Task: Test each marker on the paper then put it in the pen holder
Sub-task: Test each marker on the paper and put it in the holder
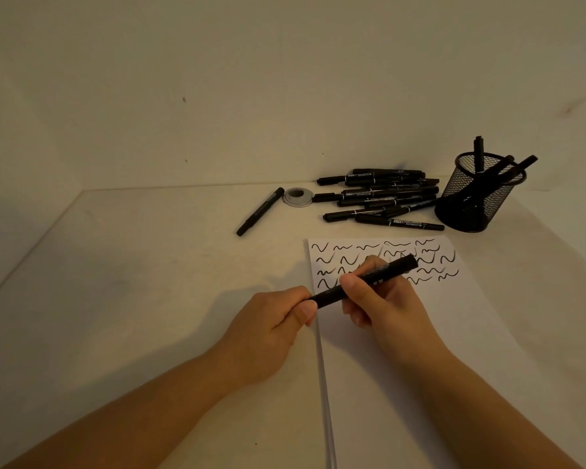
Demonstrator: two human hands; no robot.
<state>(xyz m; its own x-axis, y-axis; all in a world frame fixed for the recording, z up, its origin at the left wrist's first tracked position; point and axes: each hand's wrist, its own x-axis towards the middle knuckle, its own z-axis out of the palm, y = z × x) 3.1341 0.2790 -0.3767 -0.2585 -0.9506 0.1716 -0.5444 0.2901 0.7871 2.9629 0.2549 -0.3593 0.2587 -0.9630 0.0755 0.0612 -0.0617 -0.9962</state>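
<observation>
Marker (366, 282) held in both hands at centre frame, above the left part of the paper (454, 333). Long axis runs from lower left to upper right. Left hand (271, 330) pinches the lower-left end, at what is probably the cap; right hand (379, 299) wraps the barrel's middle, thumb on top. Both hands closed on it. Whether the cap is being pulled off or pushed on, cannot tell.

Pen holder (477, 194) stands at right of frame, above the paper, up and to the right of the hands, so the right hand is nearer. Judged: any drop-in goes that way, with the marker tipped to upright first.

Holder is a black wire-mesh cylinder, open-topped, several markers leaning inside. Loose marker pile (383, 198) lies just left of it, smooth black barrels with white label bands. One stray marker (260, 211) further left, beside a small silver ring (297, 197). Paper matte white, its top rows filled with black squiggles. Table (132, 282) pale, matte.
</observation>
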